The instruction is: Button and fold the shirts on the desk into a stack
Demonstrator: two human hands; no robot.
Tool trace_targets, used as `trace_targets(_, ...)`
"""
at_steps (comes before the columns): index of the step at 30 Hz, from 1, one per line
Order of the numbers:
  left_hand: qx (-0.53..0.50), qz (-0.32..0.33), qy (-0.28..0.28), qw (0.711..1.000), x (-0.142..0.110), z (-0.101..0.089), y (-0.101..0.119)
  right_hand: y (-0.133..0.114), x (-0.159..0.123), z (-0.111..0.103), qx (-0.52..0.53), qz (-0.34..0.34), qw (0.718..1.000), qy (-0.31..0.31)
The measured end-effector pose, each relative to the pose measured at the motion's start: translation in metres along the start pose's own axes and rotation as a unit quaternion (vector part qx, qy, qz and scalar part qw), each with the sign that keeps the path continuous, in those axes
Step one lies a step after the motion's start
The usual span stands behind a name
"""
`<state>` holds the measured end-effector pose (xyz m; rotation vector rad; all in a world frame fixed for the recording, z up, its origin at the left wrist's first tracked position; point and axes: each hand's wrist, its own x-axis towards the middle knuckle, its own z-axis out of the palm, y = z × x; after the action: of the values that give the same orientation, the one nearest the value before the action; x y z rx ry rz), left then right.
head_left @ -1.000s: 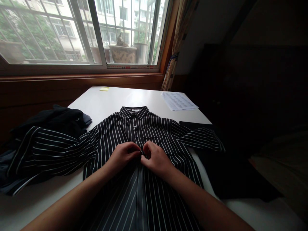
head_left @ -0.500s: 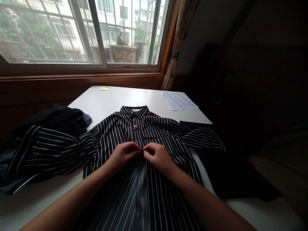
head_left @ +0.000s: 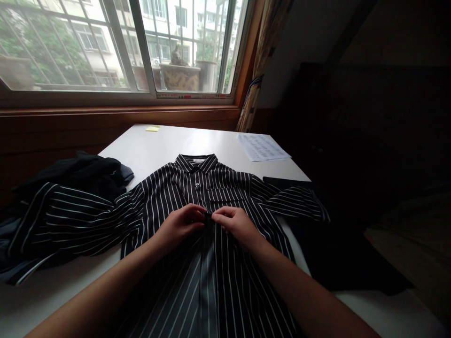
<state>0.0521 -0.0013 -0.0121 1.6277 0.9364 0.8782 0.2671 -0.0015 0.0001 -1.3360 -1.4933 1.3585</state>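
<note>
A black shirt with white stripes [head_left: 169, 197] lies face up on the white table [head_left: 158, 145], collar away from me, sleeves spread to both sides. My left hand [head_left: 181, 225] and my right hand [head_left: 235, 226] meet at the shirt's front placket, about mid-chest. The fingers of both hands are curled and pinch the two edges of the placket together. One white button [head_left: 198, 184] shows fastened above my hands. Below my hands the shirt front lies apart, showing its inside.
Dark clothes [head_left: 84, 171] are piled at the table's left edge under the shirt's sleeve. A printed paper sheet [head_left: 261, 147] lies at the far right corner, a yellow sticky note [head_left: 152, 128] near the window. A dark flat object [head_left: 285, 180] lies by the right sleeve.
Both hands have crept slightly up the placket and the right fingers have closed tighter against the left. The shirt has stayed in place.
</note>
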Motion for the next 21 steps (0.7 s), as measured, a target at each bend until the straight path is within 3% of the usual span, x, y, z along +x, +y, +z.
trace_targets(7,0.023,0.019,0.010,1.000,0.0001,0.0017,0.0005,-0.0022,-0.0016,0.0049,-0.049,-0.063,0.996,0.031)
trace_targets(21,0.052,0.034,0.029,0.998,-0.0007,0.0040,-0.0041,-0.0023,-0.0032,0.0067,-0.043,-0.068,0.997,0.018)
